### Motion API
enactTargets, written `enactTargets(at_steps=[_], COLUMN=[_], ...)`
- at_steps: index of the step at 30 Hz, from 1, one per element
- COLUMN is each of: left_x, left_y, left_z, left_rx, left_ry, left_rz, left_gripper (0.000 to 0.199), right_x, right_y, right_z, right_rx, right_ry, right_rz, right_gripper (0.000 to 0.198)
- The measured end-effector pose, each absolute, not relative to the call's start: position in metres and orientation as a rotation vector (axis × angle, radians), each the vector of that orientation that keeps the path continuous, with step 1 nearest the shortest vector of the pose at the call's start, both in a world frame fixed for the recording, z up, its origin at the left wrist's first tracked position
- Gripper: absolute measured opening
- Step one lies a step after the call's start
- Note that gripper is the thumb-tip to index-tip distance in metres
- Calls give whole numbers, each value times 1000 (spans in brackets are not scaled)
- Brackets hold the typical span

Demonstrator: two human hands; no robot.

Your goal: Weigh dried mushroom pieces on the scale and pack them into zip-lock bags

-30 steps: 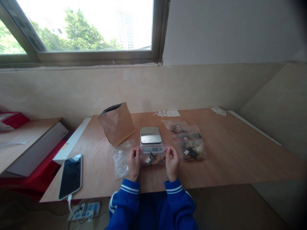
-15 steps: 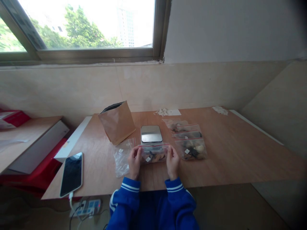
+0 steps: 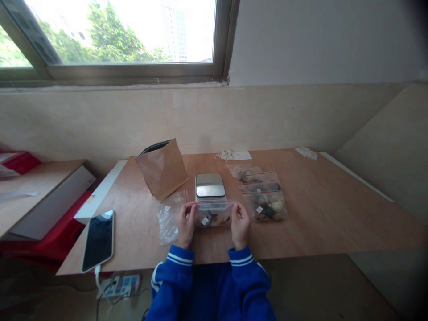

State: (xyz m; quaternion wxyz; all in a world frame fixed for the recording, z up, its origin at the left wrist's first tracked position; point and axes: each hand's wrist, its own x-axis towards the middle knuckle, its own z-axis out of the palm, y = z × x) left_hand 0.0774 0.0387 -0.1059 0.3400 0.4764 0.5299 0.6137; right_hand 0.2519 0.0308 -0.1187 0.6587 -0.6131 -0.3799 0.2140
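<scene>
A clear zip-lock bag with a red seal strip hangs between my hands, holding dark and brown dried pieces and a small white label. My left hand pinches the left end of its seal, and my right hand pinches the right end. Just behind the bag sits a flat scale with a shiny metal plate. To the left of my left hand lie empty clear bags. Several filled zip-lock bags overlap in a row to the right of my right hand.
An open brown paper bag stands at the back left. A phone lies at the left table edge, cabled toward a power strip below. White scraps and a white crumpled piece rest along the back.
The bag's red seal strip looks straighter and more level between my fingers. Both hands keep their pinch on it. The whole view has shifted slightly.
</scene>
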Motion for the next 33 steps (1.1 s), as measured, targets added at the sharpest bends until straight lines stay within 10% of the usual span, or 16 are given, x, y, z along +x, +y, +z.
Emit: enactTargets(at_steps=[33], left_x=[74], left_y=[40], left_z=[-104], left_rx=[1042], left_ry=[1204], left_rz=[1592], left_gripper=[28], right_x=[250], right_y=[26], right_z=[-104], right_rx=[-1258], right_ry=[-961], right_rz=[706], right_gripper=[45])
